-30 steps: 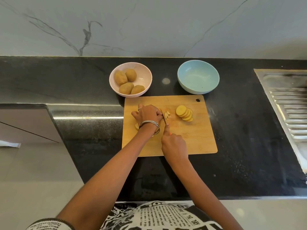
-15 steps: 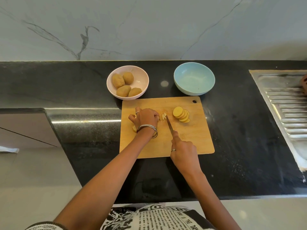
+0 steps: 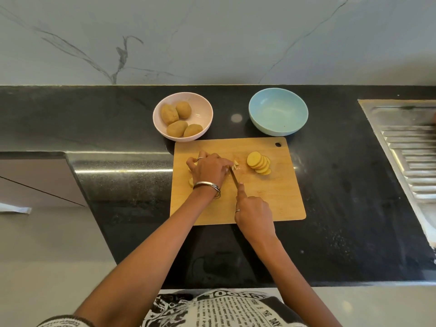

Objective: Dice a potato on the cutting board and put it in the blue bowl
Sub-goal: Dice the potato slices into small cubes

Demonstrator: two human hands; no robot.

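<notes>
Black counter (image 3: 342,185), board (image 3: 271,204): knife (image 3: 233,178) in the right grip (image 3: 253,213) is back against the potato (image 3: 236,163) pinned under the left grip (image 3: 208,169) after swinging clear, so cutting continues; slices (image 3: 259,163) wait, blue bowl (image 3: 278,112) empty.

Under the left hand (image 3: 208,169), a matt wooden cutting board (image 3: 271,204); polished black stone surface (image 3: 342,208); ribbed metal drainboard (image 3: 410,156) beyond the right hand (image 3: 253,214).
</notes>
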